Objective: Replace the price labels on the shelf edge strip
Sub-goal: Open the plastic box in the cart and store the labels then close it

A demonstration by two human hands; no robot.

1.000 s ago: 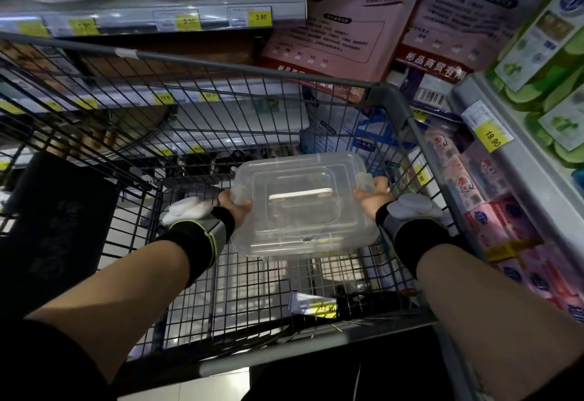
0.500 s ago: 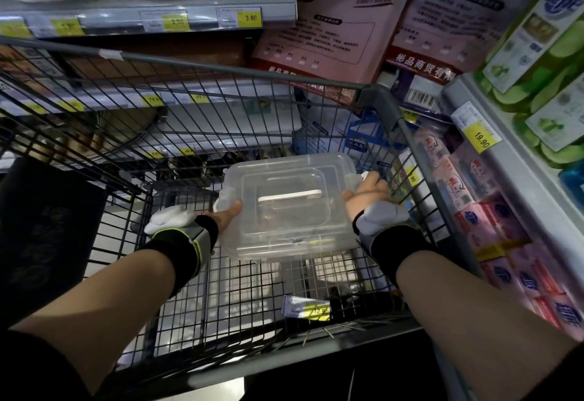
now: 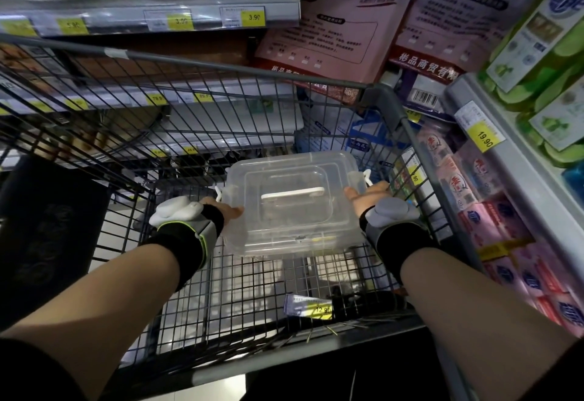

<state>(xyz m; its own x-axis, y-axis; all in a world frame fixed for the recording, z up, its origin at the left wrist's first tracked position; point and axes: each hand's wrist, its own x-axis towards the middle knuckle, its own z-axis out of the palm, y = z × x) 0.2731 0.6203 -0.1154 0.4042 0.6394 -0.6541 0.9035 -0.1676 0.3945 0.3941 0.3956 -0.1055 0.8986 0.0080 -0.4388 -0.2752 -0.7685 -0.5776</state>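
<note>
A clear lidded box (image 3: 292, 204) is clamped between the left hand (image 3: 221, 211) at 9 o'clock and right hand (image 3: 363, 196) at 3 o'clock, inside a wire cart (image 3: 221, 109).

Both hands, left hand (image 3: 221, 212) and right hand (image 3: 366, 195), hold a clear lidded plastic box (image 3: 292, 204) inside a wire shopping cart (image 3: 221, 122). A loose price label (image 3: 308, 305) lies on the cart floor.

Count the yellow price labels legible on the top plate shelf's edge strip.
3 legible: "3.90" at the strip's right end, another mid-strip, and one further left. A fourth yellow label at the far-left frame edge is too blurred to read; more may lie out of frame.
</note>
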